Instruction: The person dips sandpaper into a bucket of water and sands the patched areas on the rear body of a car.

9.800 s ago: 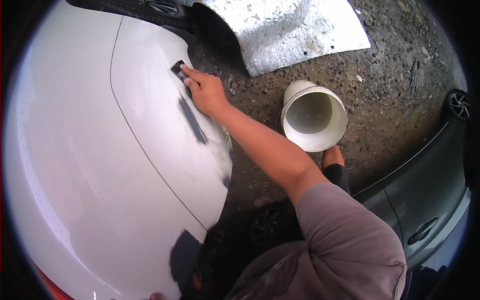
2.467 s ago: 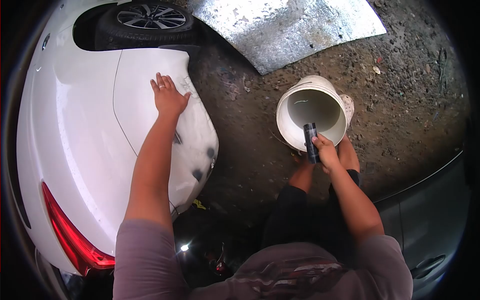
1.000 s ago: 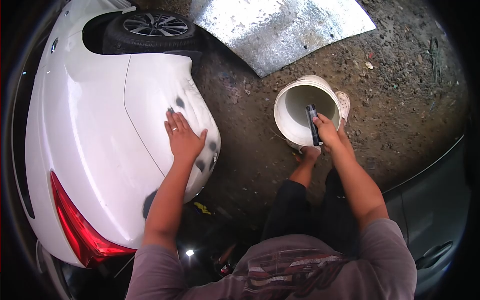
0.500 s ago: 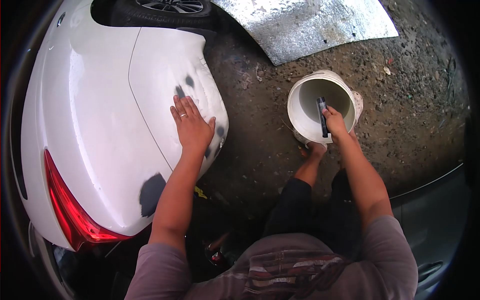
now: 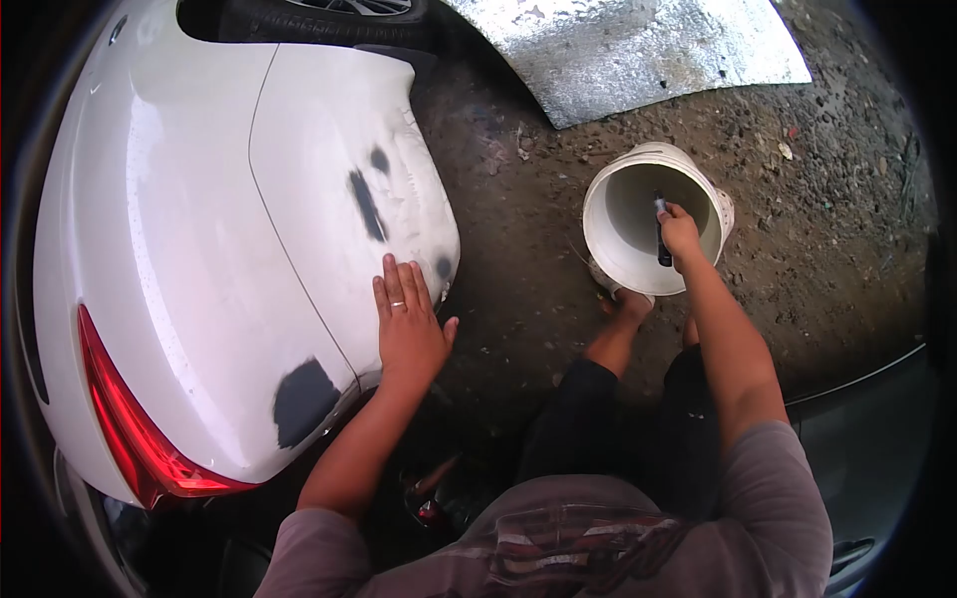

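My left hand (image 5: 411,319), a ring on one finger, lies flat with fingers stretched on the white car's bumper (image 5: 329,179). Just above its fingertips is a long dark grey patch (image 5: 367,206); a smaller round one (image 5: 379,159) is higher up. A larger dark patch (image 5: 305,402) lies to the lower left. My right hand (image 5: 680,237) is closed around a black block (image 5: 663,232), held over the mouth of a white bucket (image 5: 653,281). The bucket's inside is shaded, and its contents are hard to make out.
A silvery sheet (image 5: 648,50) lies on the stony ground (image 5: 518,239) at the top. The car's wheel (image 5: 329,25) is at the upper left, its red tail light (image 5: 140,429) at the lower left. A dark car (image 5: 867,439) stands on the right. My feet are beside the bucket.
My left hand has slid down the bumper, uncovering the long dark patch. My right hand, earlier rubbing the block on the bumper, has moved over the bucket with it and now holds it further in.
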`<state>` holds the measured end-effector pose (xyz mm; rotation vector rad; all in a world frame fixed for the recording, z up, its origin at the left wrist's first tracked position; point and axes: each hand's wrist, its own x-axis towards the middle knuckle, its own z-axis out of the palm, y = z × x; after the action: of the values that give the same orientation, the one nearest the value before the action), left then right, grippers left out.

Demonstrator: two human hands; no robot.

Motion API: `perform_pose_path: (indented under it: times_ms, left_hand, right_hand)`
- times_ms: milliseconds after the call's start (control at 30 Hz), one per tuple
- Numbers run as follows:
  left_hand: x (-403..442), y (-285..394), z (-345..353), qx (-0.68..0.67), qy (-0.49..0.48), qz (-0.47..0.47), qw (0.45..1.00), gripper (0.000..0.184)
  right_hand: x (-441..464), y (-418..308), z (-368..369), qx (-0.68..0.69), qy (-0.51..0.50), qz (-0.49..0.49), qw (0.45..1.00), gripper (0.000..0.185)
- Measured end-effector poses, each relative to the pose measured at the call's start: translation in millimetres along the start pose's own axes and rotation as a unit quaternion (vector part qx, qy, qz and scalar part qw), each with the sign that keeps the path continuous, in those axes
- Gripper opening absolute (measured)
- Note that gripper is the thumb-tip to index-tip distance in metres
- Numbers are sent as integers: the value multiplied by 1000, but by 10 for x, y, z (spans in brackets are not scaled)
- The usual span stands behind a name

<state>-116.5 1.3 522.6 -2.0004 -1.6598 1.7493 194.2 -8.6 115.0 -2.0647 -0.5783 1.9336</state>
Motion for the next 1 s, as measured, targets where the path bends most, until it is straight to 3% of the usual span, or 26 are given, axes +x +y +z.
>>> perform_pose_path:
  times_ms: [100,167,233,300,367,433,500,533,567,633,700,833,900,1000]
  left_hand:
    - [-137,62,9,-23,-36,7,999,107]
    - [-196,112,17,-44,-53,16,997,109]
    - [-217,135,18,-50,-64,17,997,109]
    - [-213,152,21,-55,-73,13,996,110]
    - [-196,186,53,-96,-65,20,993,110]
    - [-146,254,136,-117,-58,38,991,105]
    - [-108,346,213,-195,-1,80,978,97]
    - [-114,383,226,-250,10,86,964,88]
    - [-158,373,246,-258,22,85,962,88]
    - [-371,335,265,-376,15,128,918,81]
    - [-655,132,118,-395,37,141,907,72]
    - [-1385,-628,-334,-452,184,131,863,47]
    - [-1995,-1163,-482,-404,293,105,860,37]
    - [-2993,-1995,-511,-211,427,19,879,32]
  right_hand:
    - [314,54,143,-94,22,-22,995,43]
    - [638,222,197,-258,85,-69,960,42]
    - [1034,521,195,-336,91,-82,934,40]
    - [1503,969,239,-479,209,-143,841,38]
    - [1585,1036,233,-468,216,-129,847,40]
    - [1744,1184,443,-523,190,-80,827,37]
    - [1982,1408,487,-682,-127,-94,714,35]
    - [1620,1139,484,-428,-86,-33,899,35]
    - [1168,831,525,-128,-34,21,991,36]
    - [814,706,631,21,-72,-24,997,40]
    - [41,71,726,9,-58,-69,996,43]
    - [-1731,-1327,1340,59,-42,-310,948,43]
    - [-2485,-1857,1634,23,-58,-484,873,47]
    - [-3163,-2219,2063,-45,-79,-544,834,50]
